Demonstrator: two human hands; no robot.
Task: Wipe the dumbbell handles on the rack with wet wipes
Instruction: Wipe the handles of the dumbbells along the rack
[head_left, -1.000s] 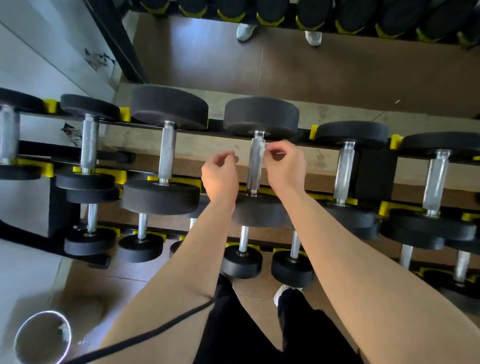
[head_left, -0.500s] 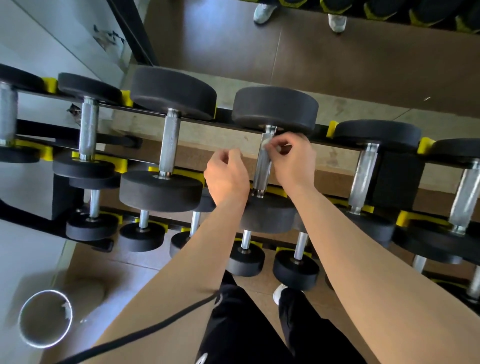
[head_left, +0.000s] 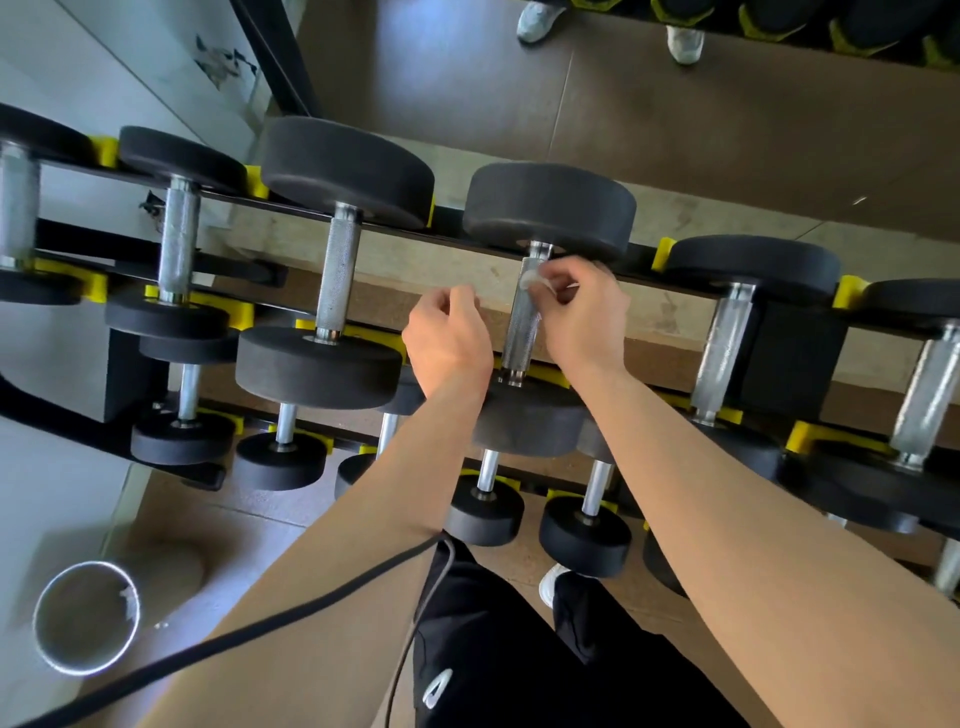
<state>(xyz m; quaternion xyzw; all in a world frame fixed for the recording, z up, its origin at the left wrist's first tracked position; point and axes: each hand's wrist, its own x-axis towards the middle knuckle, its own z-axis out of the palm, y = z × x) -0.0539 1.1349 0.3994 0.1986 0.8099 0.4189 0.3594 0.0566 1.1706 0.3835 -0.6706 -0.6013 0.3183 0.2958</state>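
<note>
Right fingers (head_left: 566, 276) pinching wipe (head_left: 535, 280) on handle (head_left: 522, 327), left fingers (head_left: 457, 300) curled, hold unclear, bin (head_left: 78, 623) holding white scrap (head_left: 126, 592)

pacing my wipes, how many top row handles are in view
6, left to right: first handle, second handle, third handle, fourth handle at the right hand and wipe, fifth handle, sixth handle. More may sit beyond the frame edges.

We find a black two-tier rack (head_left: 449, 228) crossing the frame from left to right, fitted with yellow cradles (head_left: 662, 253). Large dumbbells (head_left: 345, 171) lie across its upper tier, and smaller dumbbells (head_left: 280, 460) lie below. On the brown floor (head_left: 249, 525), lower left, stands a round metal bin (head_left: 85, 618).
</note>
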